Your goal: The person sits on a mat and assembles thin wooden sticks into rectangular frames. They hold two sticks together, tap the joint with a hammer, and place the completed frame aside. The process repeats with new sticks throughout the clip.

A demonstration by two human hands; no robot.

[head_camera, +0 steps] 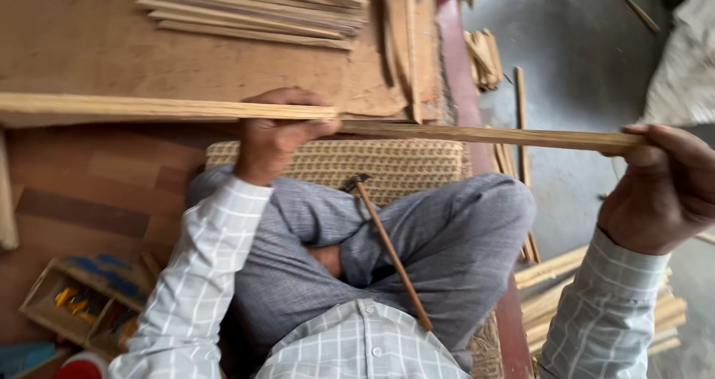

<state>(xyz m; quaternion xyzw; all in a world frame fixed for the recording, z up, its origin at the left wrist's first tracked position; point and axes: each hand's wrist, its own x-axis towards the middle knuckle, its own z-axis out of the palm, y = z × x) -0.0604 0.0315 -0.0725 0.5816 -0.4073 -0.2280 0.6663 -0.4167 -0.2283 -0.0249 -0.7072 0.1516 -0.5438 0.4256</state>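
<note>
Currently, status by item:

Left hand (277,137): fingers curled over a long wooden strip (477,135), pressing it near its middle, beside the board edge.
Right hand (665,189): closed around the strip's far end, out past the platform edge.
Strip position: level across the lap, lying end to end with a second strip (164,107) that runs off to the left.
Technique — judged: keep both grips firm and the strip flat, so the two pieces stay in line.
Hammer (387,245): resting on the crossed legs, head toward the woven mat (417,163), untouched.
Strip stack (257,10): loose on the plywood board (82,44).
Packages: small wooden tray (82,304) at lower left, blue and yellow contents — blurred, no label legible.
</note>
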